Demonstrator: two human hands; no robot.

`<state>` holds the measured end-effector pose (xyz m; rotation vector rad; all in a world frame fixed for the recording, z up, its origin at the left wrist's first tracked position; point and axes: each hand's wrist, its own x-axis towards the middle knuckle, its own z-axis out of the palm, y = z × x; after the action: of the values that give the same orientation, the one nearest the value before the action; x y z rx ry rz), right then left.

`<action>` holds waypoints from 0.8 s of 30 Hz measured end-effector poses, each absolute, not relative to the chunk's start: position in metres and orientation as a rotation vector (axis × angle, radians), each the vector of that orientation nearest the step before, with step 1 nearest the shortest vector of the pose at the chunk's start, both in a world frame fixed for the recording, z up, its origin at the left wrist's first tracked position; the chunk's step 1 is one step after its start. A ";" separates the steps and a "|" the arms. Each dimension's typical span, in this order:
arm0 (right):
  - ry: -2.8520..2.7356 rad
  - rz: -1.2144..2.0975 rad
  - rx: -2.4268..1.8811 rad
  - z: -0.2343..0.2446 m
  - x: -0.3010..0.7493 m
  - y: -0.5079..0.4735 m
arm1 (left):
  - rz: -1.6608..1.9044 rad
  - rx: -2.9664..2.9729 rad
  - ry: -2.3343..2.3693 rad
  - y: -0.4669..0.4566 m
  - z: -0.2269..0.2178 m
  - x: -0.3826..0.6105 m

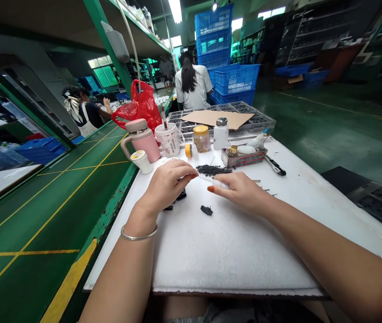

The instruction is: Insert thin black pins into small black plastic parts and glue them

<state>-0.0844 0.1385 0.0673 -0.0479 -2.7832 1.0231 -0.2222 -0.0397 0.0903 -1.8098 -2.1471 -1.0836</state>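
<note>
white tool [215,182] sits over the table [211,255], between my hands. from here i see my right hand [241,189] closed around its rear end; my left hand [169,181] pinches narrow by its tip, holding what, i cannot tell. a black part [206,210] lies nearer.

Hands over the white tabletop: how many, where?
2: left hand, at the near left of the black pile; right hand, at its near right, holding a slim whitish item. None looks hidden.

Your right hand [241,188] held a white tool [220,183] near the black pile [212,170]. Your left hand [169,183] was left of that pile.
</note>
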 end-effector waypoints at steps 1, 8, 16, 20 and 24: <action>-2.800 0.990 -0.053 0.067 -0.084 0.139 | -1.030 -1.838 -2.150 -0.041 0.091 -0.223; -2.868 0.834 -0.070 0.068 -0.083 0.142 | -0.818 -1.937 -2.173 -0.044 0.094 -0.222; -2.858 0.725 -0.164 0.077 -0.080 0.162 | -1.070 -1.587 -2.171 -0.058 0.097 -0.239; -2.812 0.789 -0.183 0.082 -0.078 0.166 | -1.521 -1.531 -2.213 -0.057 0.097 -0.237; -2.817 0.853 -0.171 0.081 -0.078 0.161 | -1.931 -1.548 -2.138 -0.052 0.094 -0.230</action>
<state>-0.0785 0.1611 0.0813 -0.1705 -2.8167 0.8527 -0.2296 -0.0518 0.0942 -1.5476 -2.1379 -1.9307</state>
